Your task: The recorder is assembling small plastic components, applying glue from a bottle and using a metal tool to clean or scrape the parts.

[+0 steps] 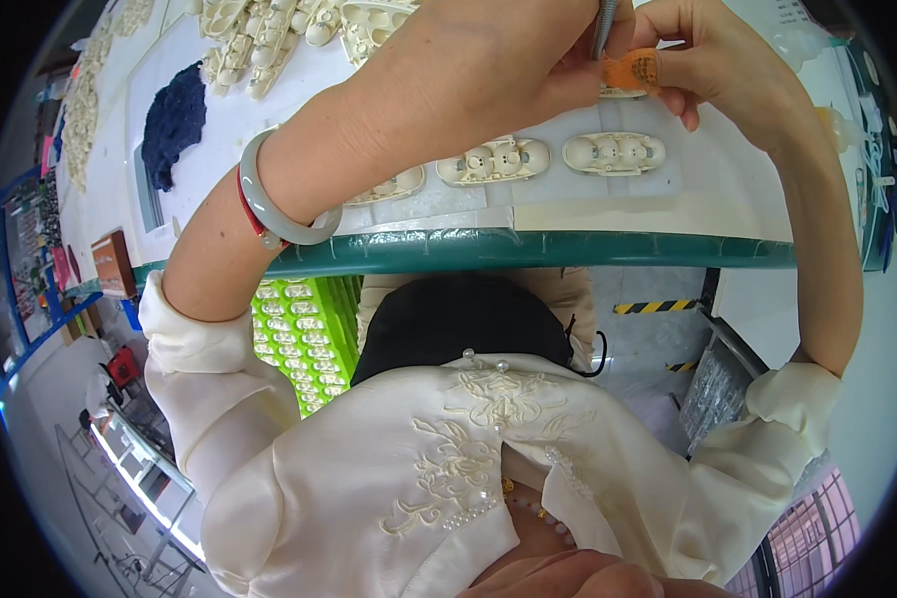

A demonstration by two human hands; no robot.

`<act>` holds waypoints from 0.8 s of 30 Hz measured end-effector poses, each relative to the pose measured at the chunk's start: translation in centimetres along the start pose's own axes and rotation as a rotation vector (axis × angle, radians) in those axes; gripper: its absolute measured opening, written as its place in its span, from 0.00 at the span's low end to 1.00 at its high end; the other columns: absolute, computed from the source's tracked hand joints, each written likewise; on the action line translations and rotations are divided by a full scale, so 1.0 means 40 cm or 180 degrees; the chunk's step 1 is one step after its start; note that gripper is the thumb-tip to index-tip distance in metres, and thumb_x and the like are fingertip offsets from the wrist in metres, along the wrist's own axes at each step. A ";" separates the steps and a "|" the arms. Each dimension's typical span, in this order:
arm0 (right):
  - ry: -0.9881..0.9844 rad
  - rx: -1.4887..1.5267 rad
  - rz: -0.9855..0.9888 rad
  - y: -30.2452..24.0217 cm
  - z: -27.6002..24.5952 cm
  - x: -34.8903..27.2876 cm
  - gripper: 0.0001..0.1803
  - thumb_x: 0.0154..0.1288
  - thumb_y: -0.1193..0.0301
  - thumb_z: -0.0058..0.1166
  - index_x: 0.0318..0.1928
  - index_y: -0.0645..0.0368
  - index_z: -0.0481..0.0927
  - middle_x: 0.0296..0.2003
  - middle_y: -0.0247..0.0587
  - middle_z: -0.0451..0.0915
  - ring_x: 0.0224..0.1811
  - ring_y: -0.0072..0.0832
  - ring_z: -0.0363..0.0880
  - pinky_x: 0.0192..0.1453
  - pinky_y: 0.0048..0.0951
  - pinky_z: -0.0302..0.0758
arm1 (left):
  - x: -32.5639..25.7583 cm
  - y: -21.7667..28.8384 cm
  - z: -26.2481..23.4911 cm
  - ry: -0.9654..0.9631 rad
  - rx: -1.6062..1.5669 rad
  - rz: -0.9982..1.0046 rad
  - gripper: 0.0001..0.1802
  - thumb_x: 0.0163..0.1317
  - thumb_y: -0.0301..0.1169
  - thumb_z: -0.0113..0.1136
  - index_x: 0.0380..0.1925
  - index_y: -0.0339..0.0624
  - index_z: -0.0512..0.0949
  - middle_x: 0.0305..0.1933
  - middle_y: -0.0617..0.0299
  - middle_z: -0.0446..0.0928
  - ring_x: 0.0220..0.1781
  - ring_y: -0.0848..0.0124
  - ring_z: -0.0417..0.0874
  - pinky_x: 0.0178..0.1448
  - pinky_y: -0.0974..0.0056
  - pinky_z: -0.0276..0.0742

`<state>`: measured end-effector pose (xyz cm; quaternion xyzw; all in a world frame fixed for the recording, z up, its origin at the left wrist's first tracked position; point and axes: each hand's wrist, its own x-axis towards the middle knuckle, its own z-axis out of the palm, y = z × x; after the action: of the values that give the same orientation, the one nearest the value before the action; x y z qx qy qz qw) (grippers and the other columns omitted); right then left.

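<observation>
Bright green trays bearing rows of small cream parts stand below the green-padded edge of a white worktop, which spreads away from the seated person. Just beyond that edge lies a row of three cream plastic housings with rounded ends: the left one partly behind the forearm, the middle one tipped slightly upward to the right, the right one nearly level, all with long axes running left to right. Past them, a further cream housing shows as a sliver beneath the fingers; its long axis seems to run left to right too, though which end leads cannot be told. Left hand is closed around a slim grey tool; right hand has its thumb against an orange wrap, and whether it grips the housing is hidden. Fine tool work on this piece appears in hand, calling next for steady, precise fingertips. Farther off lie a dark blue cloth and heaped cream housings
</observation>
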<state>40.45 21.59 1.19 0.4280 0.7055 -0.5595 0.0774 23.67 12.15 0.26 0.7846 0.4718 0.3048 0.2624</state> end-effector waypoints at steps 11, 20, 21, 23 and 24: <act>0.0175 -0.0418 0.0210 -0.046 -0.005 -0.002 0.06 0.50 0.74 0.57 0.22 0.63 0.80 0.14 0.34 0.73 0.14 0.18 0.65 0.18 0.19 0.59 | -0.014 0.013 -0.084 0.1092 -0.0687 -0.0971 0.07 0.53 0.17 0.58 0.30 0.36 0.70 0.26 0.58 0.78 0.27 0.76 0.80 0.31 0.76 0.76; -0.0075 -0.1053 0.0510 -0.073 -0.005 0.027 0.09 0.49 0.69 0.60 0.19 0.59 0.78 0.13 0.30 0.68 0.15 0.18 0.60 0.18 0.22 0.52 | -0.092 -0.020 -0.038 0.0565 -0.2321 -0.0241 0.08 0.53 0.20 0.62 0.31 0.34 0.73 0.29 0.60 0.78 0.32 0.77 0.79 0.37 0.74 0.76; -0.0066 -0.1084 0.0468 -0.075 -0.006 0.018 0.09 0.49 0.69 0.60 0.19 0.59 0.78 0.13 0.30 0.68 0.15 0.18 0.60 0.18 0.22 0.52 | -0.095 0.030 -0.058 0.0493 -0.1086 -0.2059 0.08 0.53 0.20 0.62 0.31 0.34 0.73 0.29 0.60 0.78 0.31 0.78 0.79 0.36 0.75 0.75; 0.0005 -0.0971 0.0634 -0.081 -0.003 0.007 0.09 0.50 0.70 0.62 0.20 0.60 0.78 0.13 0.29 0.69 0.15 0.17 0.60 0.18 0.21 0.52 | -0.093 0.031 -0.052 0.0597 -0.0944 -0.1847 0.08 0.53 0.22 0.62 0.32 0.33 0.73 0.29 0.62 0.77 0.30 0.80 0.77 0.35 0.76 0.75; -0.0129 -0.0706 0.0584 -0.076 -0.004 0.012 0.08 0.51 0.71 0.62 0.22 0.61 0.79 0.14 0.29 0.69 0.15 0.17 0.61 0.18 0.20 0.52 | -0.093 0.028 -0.052 0.0508 -0.0961 -0.1853 0.08 0.54 0.22 0.62 0.31 0.33 0.74 0.28 0.62 0.77 0.30 0.80 0.77 0.35 0.77 0.75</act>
<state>38.11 21.95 3.15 0.4682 0.7192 -0.4772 0.1892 21.45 8.58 1.59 0.5430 0.6446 0.3440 0.4139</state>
